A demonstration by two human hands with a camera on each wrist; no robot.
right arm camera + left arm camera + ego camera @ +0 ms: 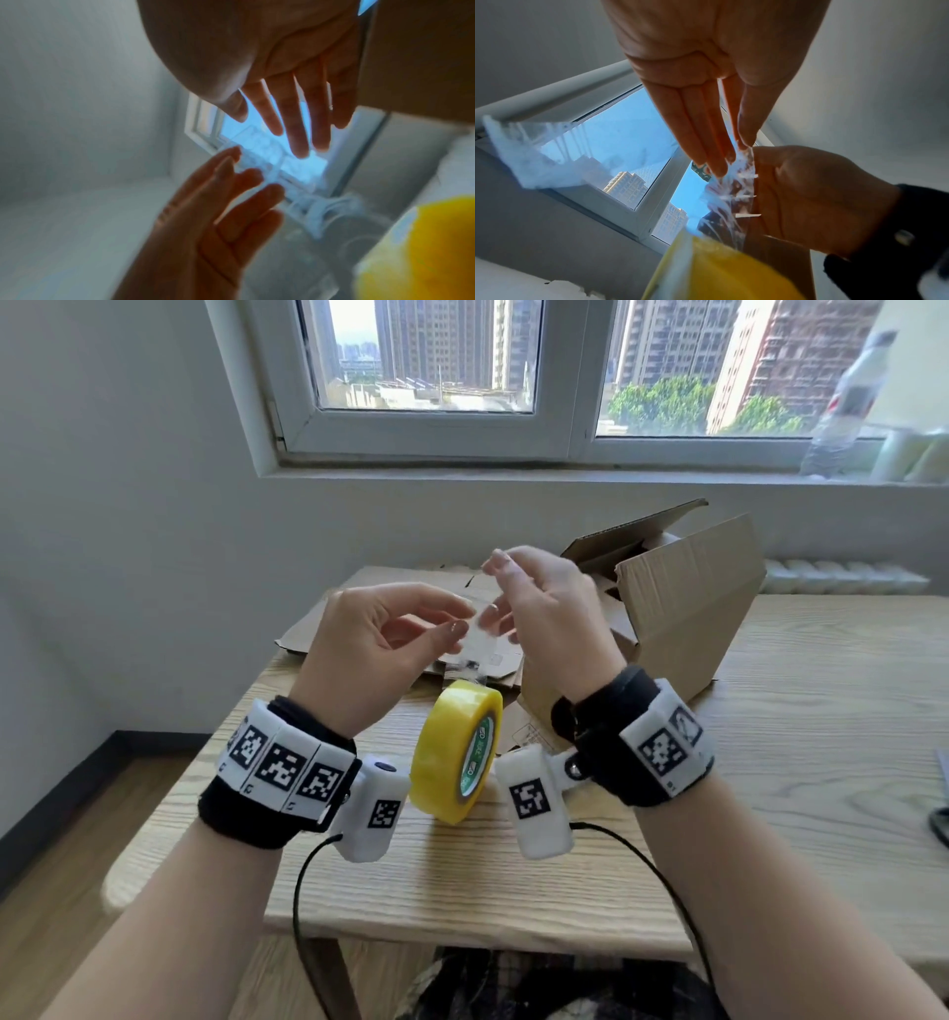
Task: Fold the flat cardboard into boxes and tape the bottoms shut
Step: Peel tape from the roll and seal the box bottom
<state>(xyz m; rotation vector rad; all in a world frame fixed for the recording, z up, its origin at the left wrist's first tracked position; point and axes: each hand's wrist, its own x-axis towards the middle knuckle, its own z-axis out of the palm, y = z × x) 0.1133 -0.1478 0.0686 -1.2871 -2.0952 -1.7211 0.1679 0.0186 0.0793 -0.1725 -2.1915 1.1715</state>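
Observation:
Both hands are raised over the wooden table. A strip of clear tape runs up from a yellow tape roll that hangs between my wrists. My left hand pinches the strip partway up with thumb and fingertips; the left wrist view shows this pinch on the crinkled strip. My right hand holds the strip's top end, its other fingers spread. The right wrist view is blurred and shows the strip behind both hands' fingertips. Flat cardboard lies behind the hands. An opened box lies on its side at the right.
A window sill behind the table carries a plastic bottle at the far right. A dark object pokes in at the table's right edge. Cables hang from both wrist cameras over the table's front edge.

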